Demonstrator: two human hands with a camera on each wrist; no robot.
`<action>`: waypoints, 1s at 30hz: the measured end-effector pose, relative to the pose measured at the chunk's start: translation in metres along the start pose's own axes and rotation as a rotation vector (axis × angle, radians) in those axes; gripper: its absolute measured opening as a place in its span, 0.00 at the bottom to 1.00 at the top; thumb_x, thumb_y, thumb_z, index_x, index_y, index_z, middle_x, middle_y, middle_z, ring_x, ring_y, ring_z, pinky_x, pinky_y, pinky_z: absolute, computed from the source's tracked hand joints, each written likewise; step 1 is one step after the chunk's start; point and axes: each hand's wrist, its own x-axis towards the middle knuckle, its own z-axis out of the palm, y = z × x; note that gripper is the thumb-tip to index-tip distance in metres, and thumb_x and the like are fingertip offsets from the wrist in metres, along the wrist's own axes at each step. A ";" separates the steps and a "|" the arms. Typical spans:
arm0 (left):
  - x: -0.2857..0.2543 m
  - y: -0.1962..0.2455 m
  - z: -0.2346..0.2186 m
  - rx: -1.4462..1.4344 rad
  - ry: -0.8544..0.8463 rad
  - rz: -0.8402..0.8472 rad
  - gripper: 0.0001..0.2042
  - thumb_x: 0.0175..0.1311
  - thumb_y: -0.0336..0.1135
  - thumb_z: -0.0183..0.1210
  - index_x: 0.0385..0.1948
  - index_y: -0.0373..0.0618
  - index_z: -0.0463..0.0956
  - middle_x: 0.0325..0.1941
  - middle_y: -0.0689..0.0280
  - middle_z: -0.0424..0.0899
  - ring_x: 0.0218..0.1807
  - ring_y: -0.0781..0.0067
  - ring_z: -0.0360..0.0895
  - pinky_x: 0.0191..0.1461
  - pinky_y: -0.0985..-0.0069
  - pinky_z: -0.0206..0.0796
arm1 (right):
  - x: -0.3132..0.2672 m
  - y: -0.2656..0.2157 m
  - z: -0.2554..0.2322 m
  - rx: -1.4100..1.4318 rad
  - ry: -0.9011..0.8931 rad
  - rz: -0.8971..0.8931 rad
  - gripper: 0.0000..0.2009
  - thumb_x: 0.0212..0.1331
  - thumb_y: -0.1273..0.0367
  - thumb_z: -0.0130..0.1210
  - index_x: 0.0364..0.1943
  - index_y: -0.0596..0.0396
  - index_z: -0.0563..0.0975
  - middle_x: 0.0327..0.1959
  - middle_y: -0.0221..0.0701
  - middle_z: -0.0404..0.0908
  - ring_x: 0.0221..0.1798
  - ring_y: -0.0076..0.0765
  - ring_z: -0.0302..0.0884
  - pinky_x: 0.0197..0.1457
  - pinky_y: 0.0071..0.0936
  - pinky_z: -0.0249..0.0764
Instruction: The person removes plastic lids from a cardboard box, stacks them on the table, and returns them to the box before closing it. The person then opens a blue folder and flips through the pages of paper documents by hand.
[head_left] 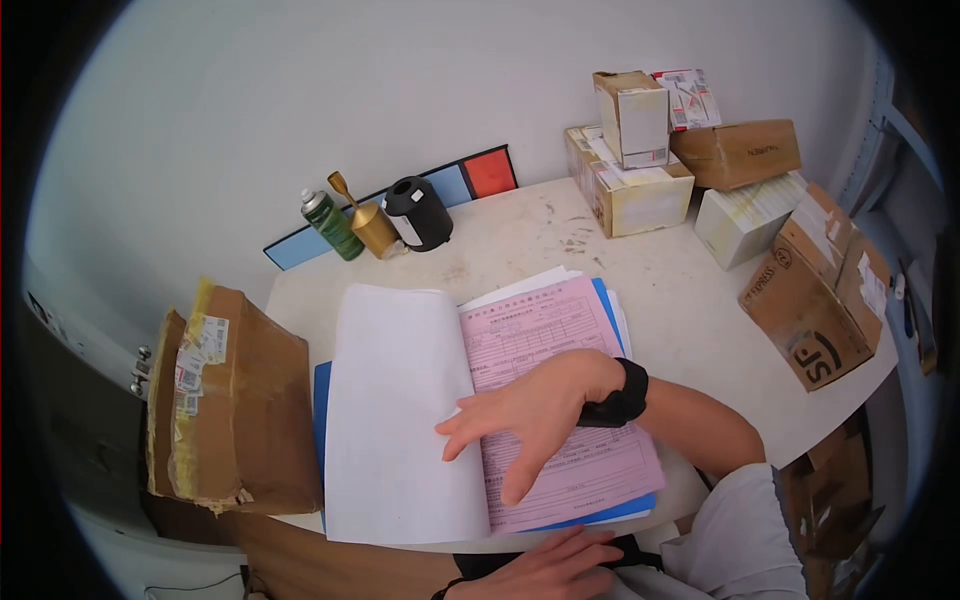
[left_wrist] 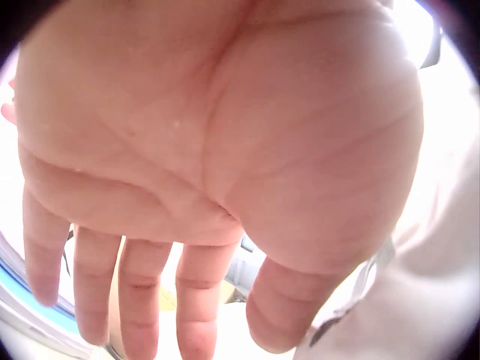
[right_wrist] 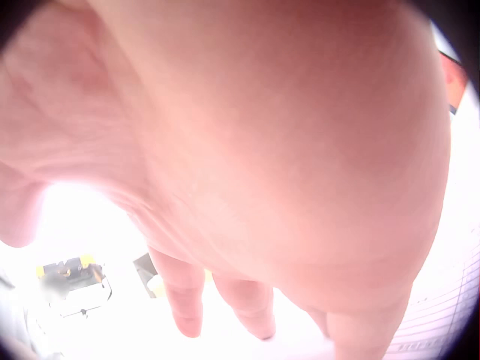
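A stack of papers in a blue folder [head_left: 602,514] lies opened out on the table. Its left side shows a white sheet [head_left: 395,420], slightly bowed along the fold. On the right lies a pink printed form [head_left: 530,325] with ruled tables and lines. Over the fold my right hand [head_left: 540,405] stretches across the pink form, fingers spread and fingertips overlapping the white sheet's edge; it wears a black band at the wrist. Below the table's front edge, my left hand [head_left: 550,572] lies with relaxed fingers, holding nothing; its bare palm fills the left wrist view.
A worn carton [head_left: 255,400] stands left of the folder. At the back are a green spray can [head_left: 332,225], a gold pot with a handle [head_left: 375,230] and a black canister [head_left: 420,215]. Several boxes are stacked at back right, with a brown carton [head_left: 815,290] by the right edge.
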 end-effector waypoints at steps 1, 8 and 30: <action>0.004 -0.002 -0.001 -0.002 0.003 0.002 0.15 0.64 0.41 0.66 0.44 0.41 0.78 0.48 0.55 0.79 0.53 0.46 0.77 0.64 0.54 0.67 | 0.003 -0.004 0.006 -0.200 0.041 0.029 0.42 0.60 0.46 0.68 0.73 0.56 0.68 0.82 0.47 0.57 0.84 0.51 0.53 0.81 0.43 0.59; -0.020 -0.042 0.001 0.634 0.140 -0.708 0.44 0.51 0.61 0.73 0.69 0.46 0.71 0.75 0.40 0.64 0.79 0.32 0.54 0.72 0.22 0.36 | -0.001 0.012 -0.008 -0.131 0.520 0.231 0.25 0.64 0.56 0.64 0.57 0.59 0.79 0.65 0.47 0.78 0.70 0.61 0.71 0.68 0.48 0.71; -0.079 -0.072 -0.020 0.330 0.177 -0.575 0.46 0.52 0.71 0.69 0.67 0.45 0.75 0.83 0.39 0.52 0.86 0.39 0.41 0.66 0.11 0.13 | -0.084 0.074 -0.005 -0.372 1.012 0.654 0.16 0.72 0.66 0.52 0.56 0.63 0.77 0.49 0.52 0.85 0.53 0.60 0.83 0.59 0.42 0.77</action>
